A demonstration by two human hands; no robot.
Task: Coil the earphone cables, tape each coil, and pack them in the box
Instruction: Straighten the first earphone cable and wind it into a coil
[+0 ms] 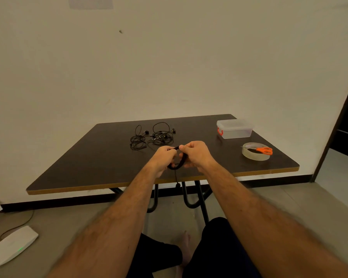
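Both hands meet above the near middle of the dark table (88, 161). My left hand (163, 157) and my right hand (197, 155) together grip a black earphone cable coil (178, 166), looped between the fingers. A short tail of that cable with its plug (177, 184) hangs below the table edge. Behind the hands lies a tangle of loose black earphones (152, 136). A clear lidded plastic box (234, 129) with a red clasp stands at the far right. A roll of clear tape (254, 154) lies nearer on the right, with orange-handled scissors (263, 150) resting on it.
A plain wall rises right behind the table. On the floor at the lower left sit a white device (12, 244) with a green light and trailing wires. My legs and a bare foot show under the table by its black metal legs (189, 197). A dark doorway is at the right.
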